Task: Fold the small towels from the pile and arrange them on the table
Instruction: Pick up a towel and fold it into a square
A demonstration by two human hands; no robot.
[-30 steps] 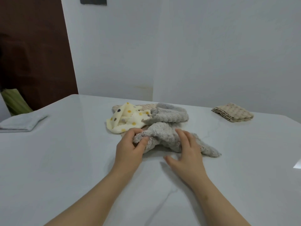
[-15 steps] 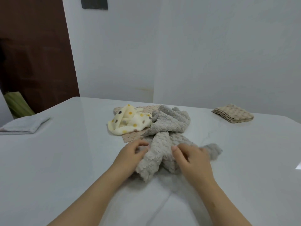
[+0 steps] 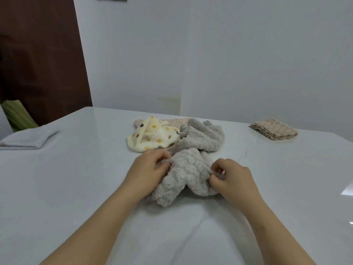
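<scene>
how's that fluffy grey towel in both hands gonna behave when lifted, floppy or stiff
The grey towel is probably floppy: it slumps in bunched folds between the left hand and right hand. Likely light for its size, since pinches at its edges seem enough to handle it. Its fluffy pile should drag rather than slide on the glossy table.

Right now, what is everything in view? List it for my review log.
held towel: 1, grey, table front centre, between both hands
pile towel: 1, grey, just behind; may be the same cloth
dotted towel: 1, cream, pile's left
beige towel: 1, beige, under the pile
folded stack: 1, beige, table's far right
folded cloth: 1, pale grey, table's left edge
table: 1, white
door: 1, dark brown, back left
green object: 1, green, below door, unidentifiable
left hand: 1, pinches held towel's left edge
right hand: 1, pinches its right edge
</scene>
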